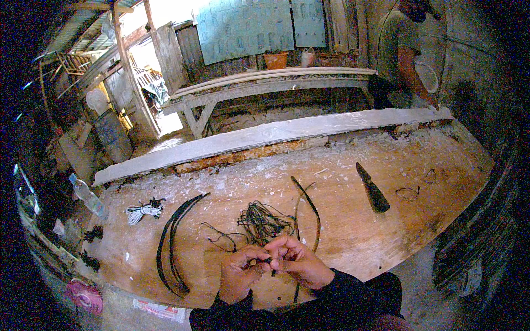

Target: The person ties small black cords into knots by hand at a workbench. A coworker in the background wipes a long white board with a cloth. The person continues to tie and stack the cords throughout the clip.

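At the near middle of the wooden table, my left hand (241, 270) and my right hand (301, 263) meet, fingertips pinched together. Between them is a small black piece (274, 272), mostly covered by the fingers, so its kind is unclear. Just beyond the hands lies a tangled bundle of thin dark cords (264, 222), with loose ends trailing left. Curved black strips (170, 243) rest to the left of my left hand. On the other side, another curved dark strip (316, 212) crosses a thin brownish one and runs down behind my right hand.
A dark blade-shaped tool (373, 188) lies to the right, near a small loop of cord (408, 193). White cord (142, 212) sits left, and a clear plastic bottle (85, 193) at the left edge. A pale plank (276, 132) spans the far edge; a person (400, 55) stands beyond its right end.
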A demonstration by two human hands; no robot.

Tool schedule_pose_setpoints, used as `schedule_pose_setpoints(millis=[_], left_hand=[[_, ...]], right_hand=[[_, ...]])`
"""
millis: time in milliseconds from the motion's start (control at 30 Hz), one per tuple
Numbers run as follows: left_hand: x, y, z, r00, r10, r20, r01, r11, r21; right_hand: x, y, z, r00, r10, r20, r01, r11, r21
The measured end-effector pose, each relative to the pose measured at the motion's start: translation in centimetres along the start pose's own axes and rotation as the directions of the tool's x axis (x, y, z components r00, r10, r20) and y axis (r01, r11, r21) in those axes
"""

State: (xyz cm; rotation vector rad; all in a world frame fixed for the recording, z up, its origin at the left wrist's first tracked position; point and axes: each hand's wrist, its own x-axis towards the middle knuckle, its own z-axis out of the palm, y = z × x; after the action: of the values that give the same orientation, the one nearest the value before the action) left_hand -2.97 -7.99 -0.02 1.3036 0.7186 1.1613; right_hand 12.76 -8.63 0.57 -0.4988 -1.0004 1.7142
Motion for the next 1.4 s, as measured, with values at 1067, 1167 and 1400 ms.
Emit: schedule_pose_setpoints(millis=[1067, 1167, 1400], left_hand=[[-0.1, -1.1, 0.2, 0.959, 0.108, -0.262, -0.097, 0.994, 0.055], [-0.2, -0.6, 0.4, 0.936, 0.206, -0.286, -0.173, 0.975, 0.137], [0.1, 0.0, 0.4, 0.948, 0.230, -0.222, -0.240, 0.971, -0.017]], right_hand=[[-0.3, 0.2, 0.5, 0.982, -0.188, -0.020, 0.178, 0.955, -0.237], [-0.8, 0.1, 0.8, 0.966, -0.257, 0.036, 0.257, 0.925, -0.281], [-0.9, 0.1, 0.6, 0.973, -0.222, 0.057, 0.229, 0.930, -0.288]])
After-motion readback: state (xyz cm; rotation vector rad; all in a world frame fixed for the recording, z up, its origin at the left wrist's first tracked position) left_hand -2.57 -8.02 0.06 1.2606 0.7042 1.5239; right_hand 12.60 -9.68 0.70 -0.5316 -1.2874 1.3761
